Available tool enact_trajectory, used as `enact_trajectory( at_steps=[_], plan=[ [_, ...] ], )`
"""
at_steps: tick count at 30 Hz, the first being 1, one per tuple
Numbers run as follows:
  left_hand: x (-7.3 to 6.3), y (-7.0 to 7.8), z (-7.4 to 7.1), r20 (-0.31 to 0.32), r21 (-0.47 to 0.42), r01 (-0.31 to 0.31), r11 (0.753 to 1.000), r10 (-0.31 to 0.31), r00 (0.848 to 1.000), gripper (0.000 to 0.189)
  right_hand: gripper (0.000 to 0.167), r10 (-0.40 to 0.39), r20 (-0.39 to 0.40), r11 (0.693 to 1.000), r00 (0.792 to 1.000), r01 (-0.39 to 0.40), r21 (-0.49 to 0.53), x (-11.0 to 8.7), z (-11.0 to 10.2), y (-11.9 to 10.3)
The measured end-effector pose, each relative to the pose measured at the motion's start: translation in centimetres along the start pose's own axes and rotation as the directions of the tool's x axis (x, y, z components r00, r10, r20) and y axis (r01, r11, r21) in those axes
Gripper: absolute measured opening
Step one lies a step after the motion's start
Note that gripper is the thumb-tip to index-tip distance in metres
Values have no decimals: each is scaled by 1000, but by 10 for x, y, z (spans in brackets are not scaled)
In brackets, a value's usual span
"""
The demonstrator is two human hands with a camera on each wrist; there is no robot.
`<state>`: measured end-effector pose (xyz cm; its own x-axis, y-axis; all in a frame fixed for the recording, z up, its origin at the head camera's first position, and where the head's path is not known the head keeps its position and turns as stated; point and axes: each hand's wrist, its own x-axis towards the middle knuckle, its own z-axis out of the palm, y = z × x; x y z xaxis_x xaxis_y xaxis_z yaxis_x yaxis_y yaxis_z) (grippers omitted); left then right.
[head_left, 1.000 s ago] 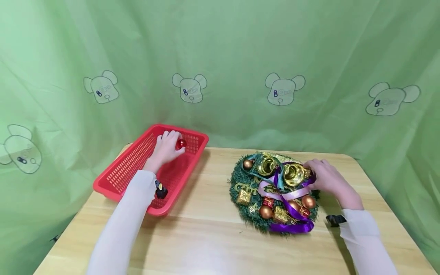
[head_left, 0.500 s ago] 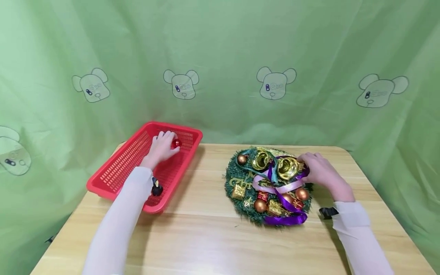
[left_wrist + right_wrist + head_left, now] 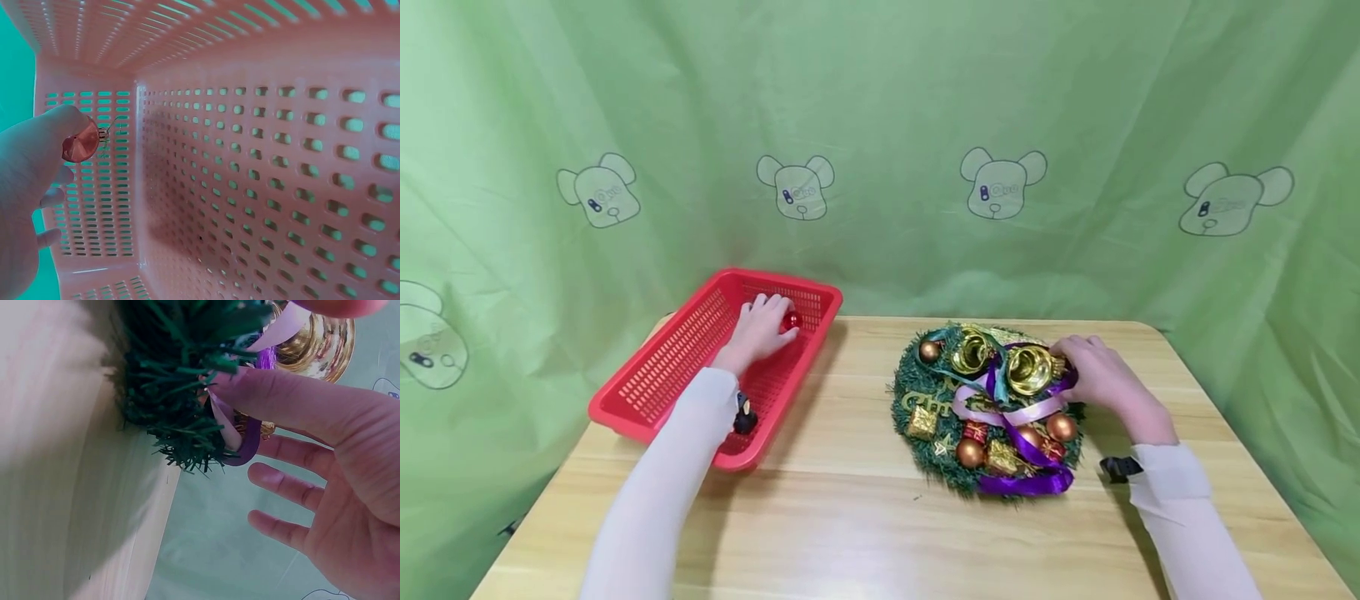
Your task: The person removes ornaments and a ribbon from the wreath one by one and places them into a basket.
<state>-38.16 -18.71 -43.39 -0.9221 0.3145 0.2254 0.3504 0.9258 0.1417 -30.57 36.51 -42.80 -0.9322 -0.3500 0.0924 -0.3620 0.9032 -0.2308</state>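
Inside the far end of a red plastic basket [image 3: 677,358], my left hand [image 3: 758,332] pinches a shiny red Christmas bauble [image 3: 792,321]. The left wrist view shows the bauble [image 3: 82,142] between thumb and fingers, its metal cap and wire hook pointing away from the palm. A green Christmas wreath [image 3: 917,383] lies to the right, dressed with gold bells [image 3: 1030,369], copper baubles, small gift boxes and ribbons. My right hand [image 3: 1101,379] grips its right edge. In the right wrist view, the thumb presses against the needles and a ribbon [image 3: 250,444]; the index fingertip is hidden.
Both rest on a light wooden table [image 3: 850,533]. A green curtain [image 3: 895,100] printed with bear heads hangs behind and at the sides. Each wrist wears a dark strap device [image 3: 1120,468]. Perforated basket walls surround the left hand.
The head view has shifted a little. Relative to the basket, my left hand and the bauble have moved slightly lower and to the right. My right hand stays on the wreath, which looks unmoved.
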Motion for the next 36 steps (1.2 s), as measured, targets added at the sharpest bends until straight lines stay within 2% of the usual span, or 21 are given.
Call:
enact_trajectory(
  at_steps=[7,14,20,30,36],
  plan=[
    [0,1,6,53,47,-18,999,15,998,38,74,3,6,1000,1000,-3,-4,0,-1,0],
    [-2,4,7,91,108,-39,993,29,995,48,74,-3,0,1000,1000,3,-4,-1,0,0],
    [-1,-1,13,118,150,-39,988,22,993,51,74,-4,1,1000,1000,4,-6,0,0,1],
    [2,-6,21,141,134,-10,991,-9,990,65,74,8,6,1000,1000,-8,11,-3,-1,-2],
    [-2,0,12,142,119,8,993,-25,989,65,74,4,2,1000,1000,-4,3,-3,-2,-3]
  ],
)
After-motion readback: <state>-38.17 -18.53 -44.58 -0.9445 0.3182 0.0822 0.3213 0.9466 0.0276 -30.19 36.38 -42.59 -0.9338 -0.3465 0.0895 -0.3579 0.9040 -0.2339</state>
